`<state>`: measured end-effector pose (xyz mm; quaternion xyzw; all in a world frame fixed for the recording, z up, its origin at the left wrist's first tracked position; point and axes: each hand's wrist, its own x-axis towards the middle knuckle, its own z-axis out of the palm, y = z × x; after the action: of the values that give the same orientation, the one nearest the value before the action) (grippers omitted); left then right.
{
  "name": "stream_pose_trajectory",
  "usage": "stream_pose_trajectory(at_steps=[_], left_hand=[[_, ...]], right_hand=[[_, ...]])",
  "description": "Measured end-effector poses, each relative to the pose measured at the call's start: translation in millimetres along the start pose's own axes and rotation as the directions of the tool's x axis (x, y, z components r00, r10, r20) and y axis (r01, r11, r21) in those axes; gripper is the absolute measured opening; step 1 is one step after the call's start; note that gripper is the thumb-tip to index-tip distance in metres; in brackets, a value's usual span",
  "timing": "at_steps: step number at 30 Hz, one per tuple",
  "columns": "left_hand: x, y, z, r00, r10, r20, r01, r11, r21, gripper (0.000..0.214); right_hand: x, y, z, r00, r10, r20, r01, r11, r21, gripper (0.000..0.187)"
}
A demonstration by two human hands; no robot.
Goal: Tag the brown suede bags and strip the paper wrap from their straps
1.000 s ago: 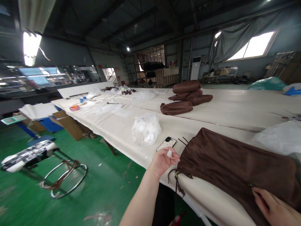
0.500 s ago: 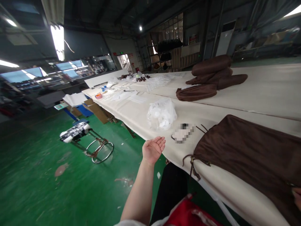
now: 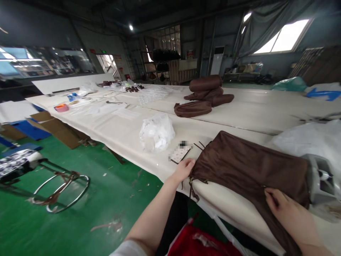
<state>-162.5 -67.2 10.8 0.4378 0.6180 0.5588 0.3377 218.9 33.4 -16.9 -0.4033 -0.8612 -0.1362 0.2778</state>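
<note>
A dark brown soft bag lies flat along the front of the table, with thin cords dangling from its left end and a long brown band hanging off the table's edge. My left hand is at the bag's left edge, its fingers closed on the material there. Toward the right end, my right hand pinches the bag's front side between thumb and fingers. A phone in a light patterned case, partly blurred out, rests just beyond my left hand.
A clear plastic bag of white pieces sits left of the phone. Folded brown bags are piled farther back. A grey machine-like object and plastic sheeting bound the right. A stool stands on the green floor.
My left hand has gone from open, palm up off the table edge, to the bag's left edge. The view has turned right, bringing my right hand and the grey object into sight.
</note>
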Motion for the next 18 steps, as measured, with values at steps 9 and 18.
stream_pose_trajectory(at_steps=[9,18], left_hand=[[-66,18,0.9,0.985,0.162,0.054,-0.152,0.685,0.713,0.028],[-77,31,9.9,0.955,0.031,0.295,-0.255,0.593,0.764,0.021]], right_hand=[[2,-3,3,0.999,0.015,0.034,-0.013,0.999,-0.051,0.025],[12,-12,-21,0.993,0.099,0.058,-0.104,0.991,0.086,0.018]])
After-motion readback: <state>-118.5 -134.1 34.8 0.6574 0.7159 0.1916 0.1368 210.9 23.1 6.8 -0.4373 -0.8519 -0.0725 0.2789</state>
